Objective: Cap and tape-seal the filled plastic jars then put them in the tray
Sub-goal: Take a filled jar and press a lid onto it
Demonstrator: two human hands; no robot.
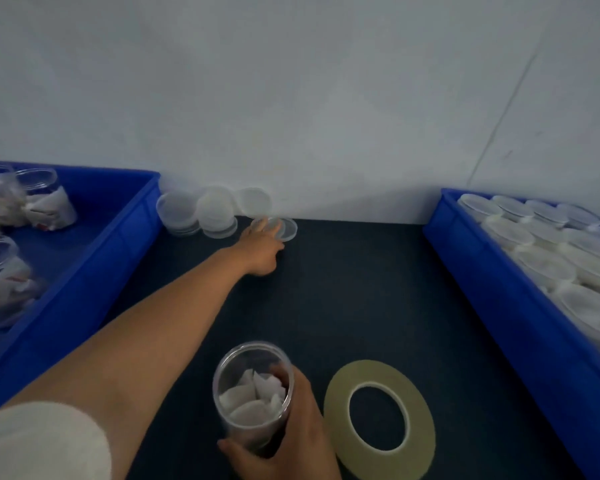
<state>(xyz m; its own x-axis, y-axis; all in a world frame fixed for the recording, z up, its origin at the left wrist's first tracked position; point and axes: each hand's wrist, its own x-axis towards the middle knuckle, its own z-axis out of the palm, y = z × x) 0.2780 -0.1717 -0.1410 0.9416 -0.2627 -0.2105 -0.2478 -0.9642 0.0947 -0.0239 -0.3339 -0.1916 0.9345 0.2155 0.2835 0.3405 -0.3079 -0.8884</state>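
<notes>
Right hand [298,427] wraps the open jar [253,393], upright on the counter [361,289] beside the tape roll [336,410]. Left hand [260,247] reaches the far lid [279,228], fingers on it; grip unclear. Jar likely light, smooth, slightly squeezable: hold mid-wall. Lid thin; take by rim.

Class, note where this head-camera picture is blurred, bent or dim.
Head view: wide-angle distortion splays the left tray and right tray; their jars smear with blur; the open jar and tape roll look sharper; light is soft, shadows faint.
</notes>
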